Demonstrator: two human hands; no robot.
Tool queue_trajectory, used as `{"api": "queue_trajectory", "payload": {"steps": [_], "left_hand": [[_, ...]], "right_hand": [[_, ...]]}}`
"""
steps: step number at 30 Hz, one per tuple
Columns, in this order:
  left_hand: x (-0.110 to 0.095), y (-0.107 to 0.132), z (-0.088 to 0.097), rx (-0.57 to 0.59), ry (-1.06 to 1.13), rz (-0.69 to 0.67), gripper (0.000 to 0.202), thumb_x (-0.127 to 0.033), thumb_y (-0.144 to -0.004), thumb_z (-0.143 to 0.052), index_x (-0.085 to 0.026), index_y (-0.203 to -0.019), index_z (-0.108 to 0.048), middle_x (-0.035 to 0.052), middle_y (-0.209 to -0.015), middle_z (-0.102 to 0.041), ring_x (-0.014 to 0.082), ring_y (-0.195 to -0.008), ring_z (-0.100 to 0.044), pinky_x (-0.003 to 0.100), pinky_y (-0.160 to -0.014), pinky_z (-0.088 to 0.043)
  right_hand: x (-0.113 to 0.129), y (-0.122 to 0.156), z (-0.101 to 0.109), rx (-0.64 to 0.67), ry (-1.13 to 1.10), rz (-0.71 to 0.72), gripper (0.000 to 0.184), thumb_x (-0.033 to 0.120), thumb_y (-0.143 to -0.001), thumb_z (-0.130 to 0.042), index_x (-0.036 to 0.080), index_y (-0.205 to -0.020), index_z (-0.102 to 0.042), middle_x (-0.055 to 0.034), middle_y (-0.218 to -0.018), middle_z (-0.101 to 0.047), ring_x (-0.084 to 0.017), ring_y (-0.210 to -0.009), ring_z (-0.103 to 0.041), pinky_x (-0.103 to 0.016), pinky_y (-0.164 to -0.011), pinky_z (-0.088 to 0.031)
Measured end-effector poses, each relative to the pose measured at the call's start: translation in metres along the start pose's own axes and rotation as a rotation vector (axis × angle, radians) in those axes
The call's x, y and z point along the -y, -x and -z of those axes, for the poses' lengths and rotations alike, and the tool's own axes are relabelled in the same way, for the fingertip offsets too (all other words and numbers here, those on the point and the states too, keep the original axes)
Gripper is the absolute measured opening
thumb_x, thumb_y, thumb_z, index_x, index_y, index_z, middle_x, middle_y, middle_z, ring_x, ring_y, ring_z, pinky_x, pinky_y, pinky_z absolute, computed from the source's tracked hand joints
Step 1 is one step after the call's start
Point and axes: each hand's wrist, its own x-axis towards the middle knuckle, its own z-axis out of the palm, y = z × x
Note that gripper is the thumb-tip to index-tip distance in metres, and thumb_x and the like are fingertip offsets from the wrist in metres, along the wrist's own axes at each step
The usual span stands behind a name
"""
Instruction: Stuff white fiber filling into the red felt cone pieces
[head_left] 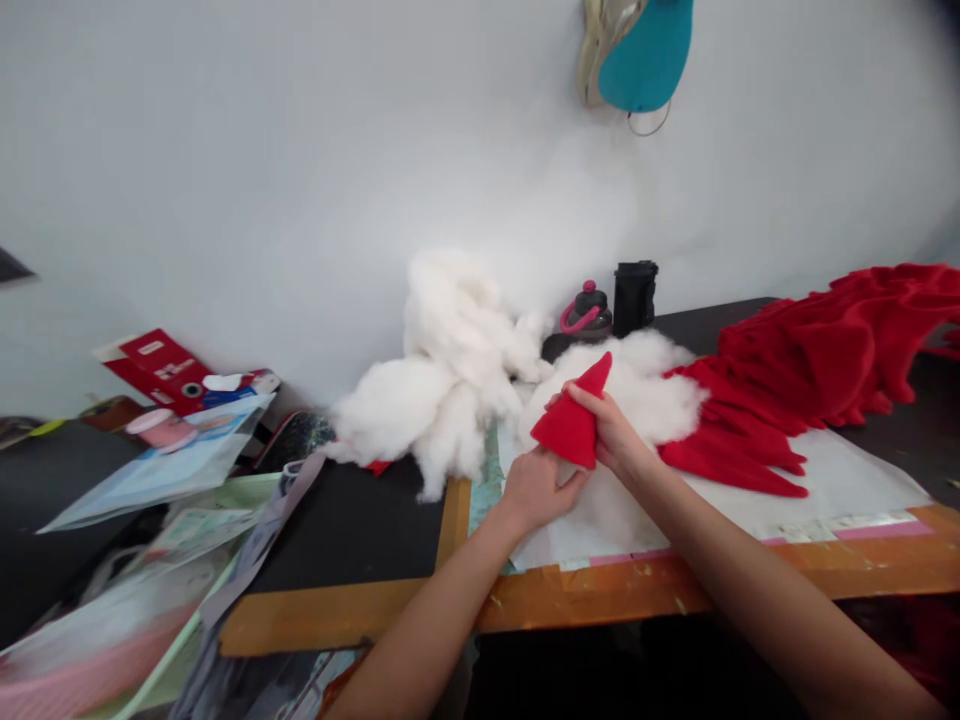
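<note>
While both hands work at a small red felt cone (571, 428), the right hand (611, 432) holds its upper side in a narrow pinch, point sticking up above the fingers, and the left hand (535, 491) is cupped at the open base, where a little white shows; how tight the left grip is can't be told. Risk: the soft felt could slip from the pinch if pressure eases, and loose fibre could snag or spill at the open base. Nearest, below the cone, runs the orange wooden edge (600, 596) of a black worktop (352, 530), and a white paper sheet (814, 480) lies right of the cone. Just behind the cone sits a mound of white polyester fibrefill (637, 385), with a bigger mound (450, 375) to its left. Right of the cone lies a heap of cut red felt (795, 370). Left of the cone are plastic packets (150, 470) and a red box (157, 370). Beyond it stand a pink-capped bottle (586, 315) and a black cylinder (635, 297), against a white wall (225, 200) with a blurred teal object (645, 55) hanging on it.
</note>
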Motion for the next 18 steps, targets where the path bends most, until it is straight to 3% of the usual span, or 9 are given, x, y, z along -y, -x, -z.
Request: {"api": "queue_trajectory", "payload": {"steps": [4, 8, 10, 14, 18], "left_hand": [[0.0, -0.001, 0.002, 0.042, 0.046, -0.039, 0.057, -0.036, -0.085, -0.058, -0.022, -0.138, -0.039, 0.0105, -0.116, -0.057, 0.0222, -0.082, -0.061, 0.035, -0.074, -0.05], [0.004, -0.003, 0.001, 0.051, 0.014, -0.087, 0.062, -0.034, -0.086, -0.057, -0.021, -0.14, -0.031, 0.0133, -0.129, -0.048, 0.0263, -0.11, -0.055, 0.038, -0.088, -0.049], [0.008, -0.004, 0.0, 0.106, -0.031, -0.069, 0.059, -0.037, -0.088, -0.054, -0.022, -0.14, -0.031, 0.0129, -0.131, -0.045, 0.0238, -0.103, -0.058, 0.037, -0.081, -0.052], [0.01, -0.006, -0.001, 0.151, -0.05, -0.068, 0.055, -0.032, -0.089, -0.052, -0.027, -0.14, -0.034, 0.01, -0.13, -0.044, 0.0151, -0.082, -0.061, 0.031, -0.071, -0.053], [0.002, -0.006, -0.002, 0.067, -0.008, -0.135, 0.061, -0.031, -0.087, -0.055, -0.024, -0.143, -0.031, 0.0118, -0.13, -0.045, 0.0197, -0.096, -0.059, 0.036, -0.081, -0.054]], "right_hand": [[0.016, -0.012, 0.014, -0.223, -0.116, 0.113, 0.031, 0.046, -0.072, -0.074, 0.022, -0.081, -0.057, -0.0022, -0.075, -0.07, -0.021, -0.072, -0.069, -0.033, -0.066, -0.058], [0.053, -0.015, 0.026, -0.298, -0.152, 0.25, 0.036, 0.056, -0.074, -0.067, 0.023, -0.084, -0.056, -0.0009, -0.072, -0.068, -0.021, -0.075, -0.069, -0.032, -0.065, -0.058], [0.074, -0.007, 0.035, -0.31, -0.157, 0.343, 0.039, 0.059, -0.076, -0.063, 0.022, -0.086, -0.057, -0.0003, -0.072, -0.067, -0.019, -0.076, -0.069, -0.03, -0.066, -0.057], [0.11, 0.041, 0.076, -0.369, -0.112, 0.432, 0.033, 0.054, -0.081, -0.061, 0.022, -0.089, -0.061, 0.0001, -0.073, -0.067, -0.018, -0.076, -0.069, -0.03, -0.069, -0.056], [0.122, 0.112, 0.142, -0.498, -0.08, 0.501, 0.03, 0.05, -0.085, -0.055, 0.021, -0.088, -0.064, -0.0017, -0.078, -0.068, -0.016, -0.073, -0.067, -0.029, -0.069, -0.056]]}}
